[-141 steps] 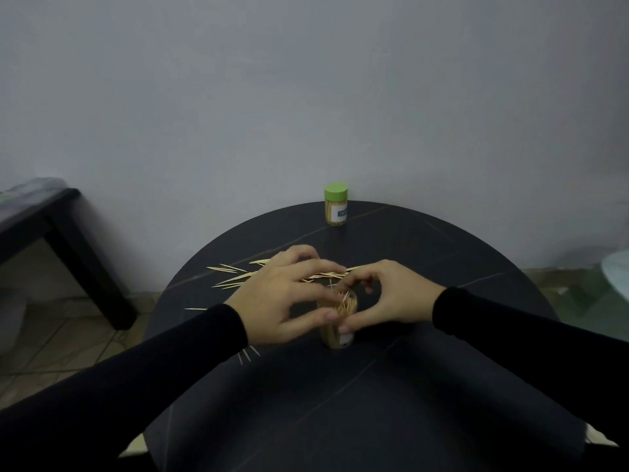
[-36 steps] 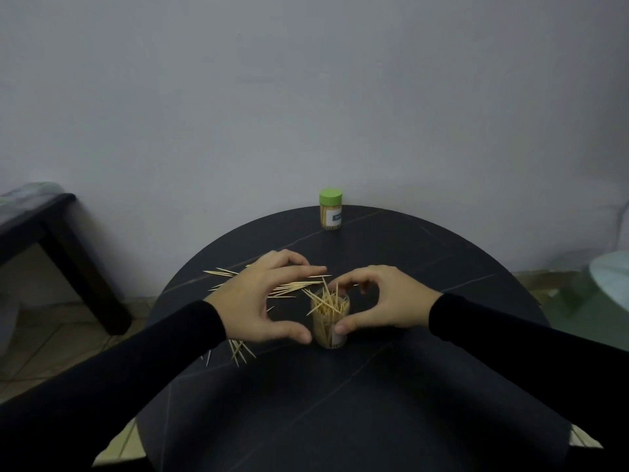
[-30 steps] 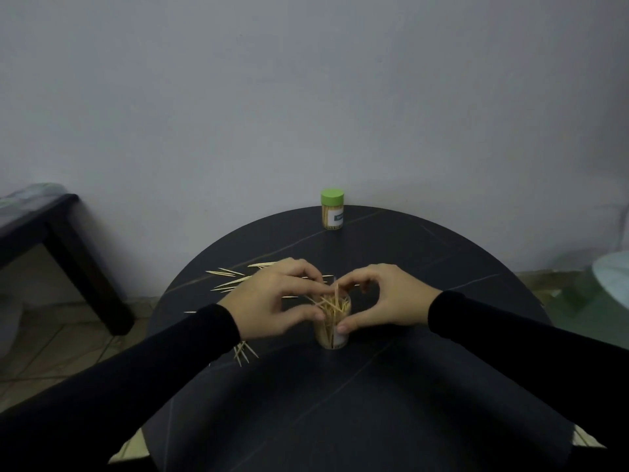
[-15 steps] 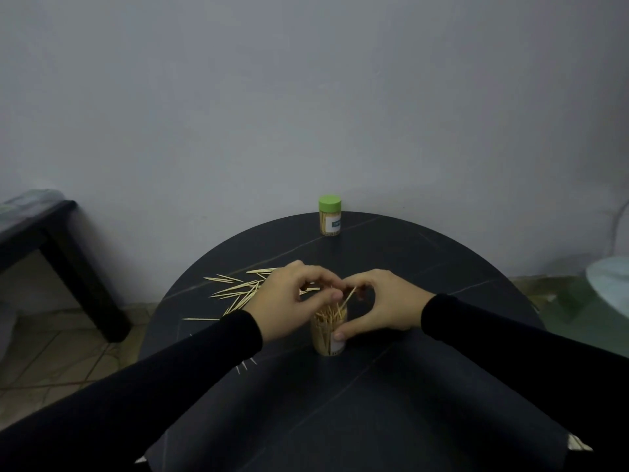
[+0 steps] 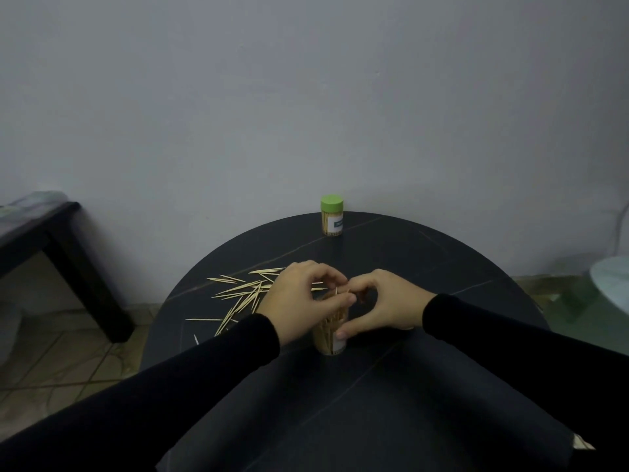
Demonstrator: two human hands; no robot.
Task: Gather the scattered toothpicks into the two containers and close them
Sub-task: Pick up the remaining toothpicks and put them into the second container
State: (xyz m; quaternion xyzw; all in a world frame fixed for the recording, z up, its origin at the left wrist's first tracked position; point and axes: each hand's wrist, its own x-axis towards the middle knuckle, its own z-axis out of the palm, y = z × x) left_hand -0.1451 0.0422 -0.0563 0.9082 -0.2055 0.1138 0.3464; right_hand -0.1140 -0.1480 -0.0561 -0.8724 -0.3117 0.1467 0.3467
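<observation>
With our right hand (image 5: pixel 384 301) curled round the open container (image 5: pixel 329 338) at the counter's (image 5: pixel 425 386) centre, we should ease the toothpicks pinched in our left hand's (image 5: pixel 299 301) fingers (image 5: pixel 332 303) upright into it, then fetch the scattered toothpicks (image 5: pixel 243 292) at ten o'clock.

Your hands crowd the open container (image 5: pixel 329 335) at table (image 5: pixel 391 403) centre; loose toothpicks (image 5: pixel 243 294) litter the 10 o'clock side, the capped container (image 5: pixel 331 216) blocks 12 o'clock, while 2 through 6 o'clock lies bare for passing
</observation>
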